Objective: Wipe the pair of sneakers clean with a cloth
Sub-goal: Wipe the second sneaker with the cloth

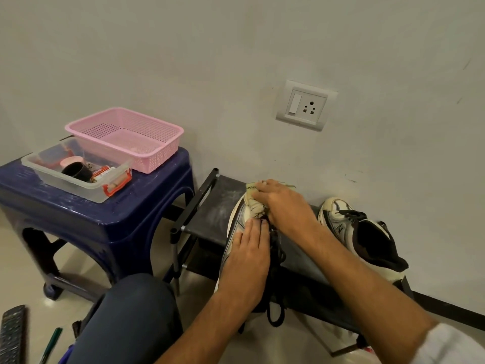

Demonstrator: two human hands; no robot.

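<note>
A person seated before a low black rack (210, 214) wipes the toe of a grey sneaker (236, 224), one of a pair set out on the rack against a wall. The right hand (284, 203) grips a bunched yellowish cloth (256, 206) and presses it to the front of the shoe, while the left hand (250, 248) lies flat along the shoe's upper, fingers straight, steadying it. The second sneaker (349, 224) stands well apart to the right on the same rack, with no hand on it. The job appears to be under way rather than near its end: the cloth is at the toe of the first shoe, and its sides, heel and sole, and probably the whole second shoe, seem left to do. Whether that second shoe has been cleaned cannot be told. A blue stool (105, 219) nearby carries a pink basket (168, 151) and a clear box (78, 187).
</note>
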